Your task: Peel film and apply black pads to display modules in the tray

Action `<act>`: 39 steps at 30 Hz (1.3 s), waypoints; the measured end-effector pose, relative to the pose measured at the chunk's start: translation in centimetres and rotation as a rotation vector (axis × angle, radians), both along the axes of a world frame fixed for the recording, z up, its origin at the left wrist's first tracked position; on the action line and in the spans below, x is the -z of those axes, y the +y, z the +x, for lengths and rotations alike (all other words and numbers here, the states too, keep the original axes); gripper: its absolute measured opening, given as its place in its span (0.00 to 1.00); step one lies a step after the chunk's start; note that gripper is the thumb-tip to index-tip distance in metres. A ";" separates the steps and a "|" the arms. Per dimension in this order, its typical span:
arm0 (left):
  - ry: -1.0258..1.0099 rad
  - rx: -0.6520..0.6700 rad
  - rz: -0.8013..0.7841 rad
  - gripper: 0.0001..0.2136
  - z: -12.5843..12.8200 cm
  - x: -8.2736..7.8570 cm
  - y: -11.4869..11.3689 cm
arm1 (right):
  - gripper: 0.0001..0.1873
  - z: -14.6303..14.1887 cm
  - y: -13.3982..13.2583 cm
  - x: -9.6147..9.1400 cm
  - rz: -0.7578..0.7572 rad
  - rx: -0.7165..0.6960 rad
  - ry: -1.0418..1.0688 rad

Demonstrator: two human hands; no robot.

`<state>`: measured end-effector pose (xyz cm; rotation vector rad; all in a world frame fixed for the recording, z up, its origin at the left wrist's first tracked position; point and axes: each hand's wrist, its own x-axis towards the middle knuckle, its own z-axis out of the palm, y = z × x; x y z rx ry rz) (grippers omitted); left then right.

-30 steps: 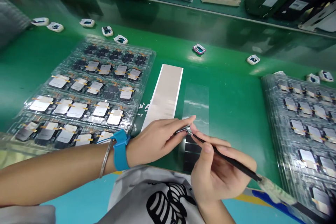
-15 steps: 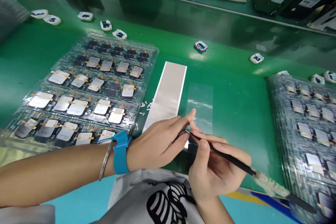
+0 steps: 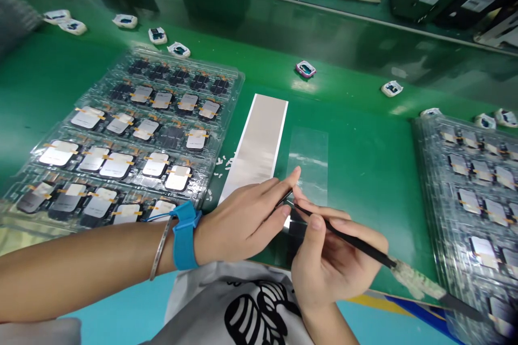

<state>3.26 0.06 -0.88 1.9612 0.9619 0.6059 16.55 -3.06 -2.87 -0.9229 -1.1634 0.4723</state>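
Holding, left: left hand [image 3: 243, 221], fingers narrow, pinching a slim metal part [image 3: 285, 199].
Holding, right: right hand [image 3: 334, 261], fingers narrow around a black-handled tool [image 3: 356, 242], its tip just beside that part.
Lying beneath: dark strips [image 3: 292, 232] on a green workbench [image 3: 364, 172].
Lying beside: clear film [image 3: 309, 167], beige strip [image 3: 259, 140], blister tray [image 3: 133, 135].

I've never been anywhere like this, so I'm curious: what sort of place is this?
It looks like an electronics assembly line in a factory. A long green workbench holds clear trays of small flat components, and the person wears a blue wrist strap, probably an antistatic one.
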 end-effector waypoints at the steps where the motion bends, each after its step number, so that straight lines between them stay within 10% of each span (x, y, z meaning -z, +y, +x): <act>1: -0.004 -0.001 -0.002 0.25 0.0 0.0 0.0 | 0.19 0.0 0.0 0.0 0.001 -0.002 -0.004; 39: -0.032 -0.004 0.000 0.25 0.0 0.0 0.1 | 0.19 -0.1 -0.1 0.1 -0.004 0.031 -0.031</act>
